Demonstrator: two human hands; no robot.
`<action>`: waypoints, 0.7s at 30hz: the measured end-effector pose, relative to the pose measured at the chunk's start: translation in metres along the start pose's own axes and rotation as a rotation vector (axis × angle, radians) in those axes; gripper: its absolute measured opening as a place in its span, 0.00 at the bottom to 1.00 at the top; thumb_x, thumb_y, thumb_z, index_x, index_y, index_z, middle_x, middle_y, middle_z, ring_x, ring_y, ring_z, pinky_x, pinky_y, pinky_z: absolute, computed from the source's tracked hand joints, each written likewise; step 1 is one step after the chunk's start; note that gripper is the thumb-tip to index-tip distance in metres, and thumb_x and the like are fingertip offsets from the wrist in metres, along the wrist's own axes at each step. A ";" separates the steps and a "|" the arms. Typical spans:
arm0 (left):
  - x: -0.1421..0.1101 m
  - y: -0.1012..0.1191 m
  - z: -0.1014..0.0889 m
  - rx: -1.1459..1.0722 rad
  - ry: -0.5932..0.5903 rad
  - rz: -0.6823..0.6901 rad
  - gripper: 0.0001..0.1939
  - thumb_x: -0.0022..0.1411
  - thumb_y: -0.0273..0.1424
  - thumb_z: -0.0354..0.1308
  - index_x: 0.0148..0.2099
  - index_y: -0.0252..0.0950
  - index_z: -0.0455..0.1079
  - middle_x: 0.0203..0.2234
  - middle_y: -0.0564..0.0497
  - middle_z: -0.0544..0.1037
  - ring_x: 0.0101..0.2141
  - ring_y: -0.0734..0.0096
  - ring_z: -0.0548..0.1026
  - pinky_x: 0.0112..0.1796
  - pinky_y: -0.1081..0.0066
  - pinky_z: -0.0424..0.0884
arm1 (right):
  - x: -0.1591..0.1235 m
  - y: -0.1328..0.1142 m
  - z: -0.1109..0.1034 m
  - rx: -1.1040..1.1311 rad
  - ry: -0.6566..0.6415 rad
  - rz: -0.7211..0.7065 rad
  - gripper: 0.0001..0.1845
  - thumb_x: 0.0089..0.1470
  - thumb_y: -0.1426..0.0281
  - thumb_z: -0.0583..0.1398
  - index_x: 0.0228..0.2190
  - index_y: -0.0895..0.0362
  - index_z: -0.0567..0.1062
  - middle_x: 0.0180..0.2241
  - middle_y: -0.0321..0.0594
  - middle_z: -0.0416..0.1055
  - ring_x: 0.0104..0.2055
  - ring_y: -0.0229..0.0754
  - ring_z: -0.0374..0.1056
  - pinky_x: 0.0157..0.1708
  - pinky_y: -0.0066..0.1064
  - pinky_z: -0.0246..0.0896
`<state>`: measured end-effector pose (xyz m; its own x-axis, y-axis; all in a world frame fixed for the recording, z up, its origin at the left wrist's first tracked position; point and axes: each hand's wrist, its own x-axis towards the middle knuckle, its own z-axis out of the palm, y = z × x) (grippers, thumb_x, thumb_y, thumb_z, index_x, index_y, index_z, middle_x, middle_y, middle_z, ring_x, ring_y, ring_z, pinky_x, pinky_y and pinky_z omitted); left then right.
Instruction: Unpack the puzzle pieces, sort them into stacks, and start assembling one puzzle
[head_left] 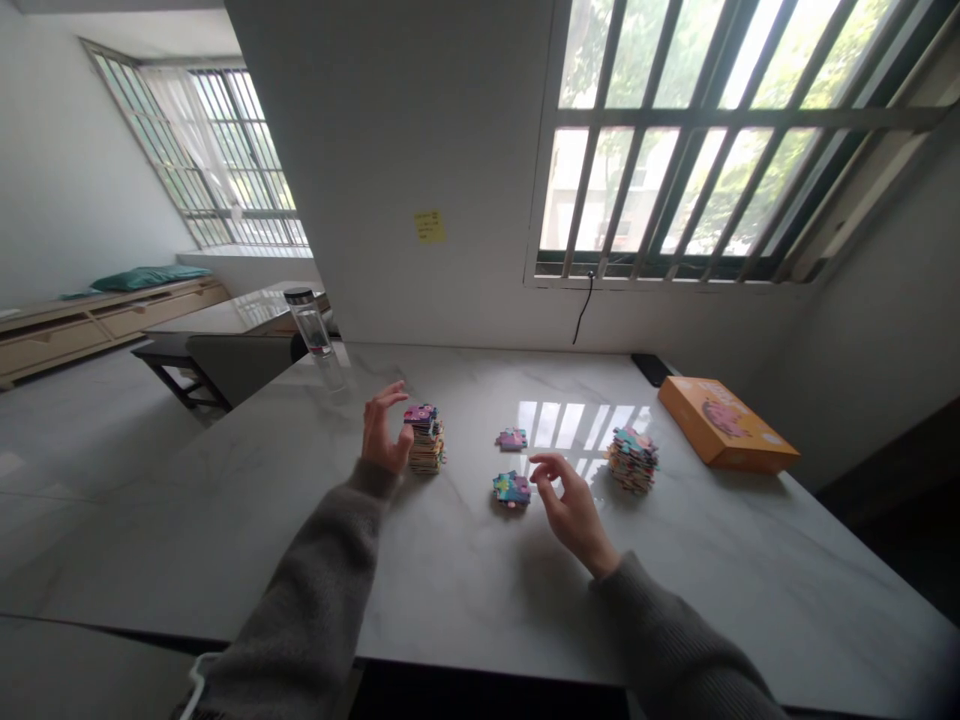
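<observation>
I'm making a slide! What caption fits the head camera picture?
Left hand beside a tall stack of jigsaw pieces, right hand near a smaller pile on a marble table.

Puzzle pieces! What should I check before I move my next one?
Left hand empty, beside the left stack of puzzle pieces: ok.
Right hand empty, fingers near the loose puzzle pieces: ok.
Left stack standing up: ok, though its top pieces sit a bit crooked.
Right stack of puzzle pieces neat: not ok, it looks bumpy and uneven.
Loose puzzle pieces fit together: cannot tell from here.
Glass water bottle away from your hands: ok.
</observation>
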<state>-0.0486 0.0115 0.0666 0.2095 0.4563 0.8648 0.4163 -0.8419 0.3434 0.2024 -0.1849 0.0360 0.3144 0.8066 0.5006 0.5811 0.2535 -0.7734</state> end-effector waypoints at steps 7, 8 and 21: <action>-0.036 0.073 0.040 -0.173 -0.423 0.276 0.11 0.59 0.26 0.56 0.45 0.40 0.68 0.41 0.48 0.77 0.43 0.61 0.74 0.47 0.59 0.68 | 0.003 0.016 -0.005 -0.331 -0.215 -0.161 0.09 0.59 0.73 0.59 0.42 0.53 0.73 0.44 0.44 0.72 0.48 0.50 0.66 0.49 0.44 0.62; -0.042 0.078 0.047 -0.180 -0.521 0.280 0.11 0.59 0.27 0.57 0.46 0.40 0.68 0.41 0.48 0.77 0.44 0.60 0.73 0.47 0.59 0.68 | 0.003 0.018 -0.005 -0.344 -0.260 -0.165 0.10 0.58 0.72 0.60 0.43 0.52 0.73 0.45 0.44 0.72 0.49 0.50 0.66 0.49 0.43 0.62; -0.059 0.070 0.063 -0.269 -0.681 0.185 0.09 0.58 0.28 0.63 0.42 0.40 0.71 0.42 0.48 0.76 0.44 0.61 0.73 0.46 0.61 0.70 | 0.000 0.020 -0.006 -0.366 -0.330 -0.182 0.16 0.57 0.72 0.64 0.46 0.51 0.70 0.44 0.41 0.72 0.46 0.49 0.67 0.47 0.42 0.64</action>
<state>0.0239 -0.0558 0.0166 0.7919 0.3044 0.5294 0.1091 -0.9235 0.3678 0.2186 -0.1829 0.0225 -0.0348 0.9071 0.4195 0.8469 0.2497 -0.4695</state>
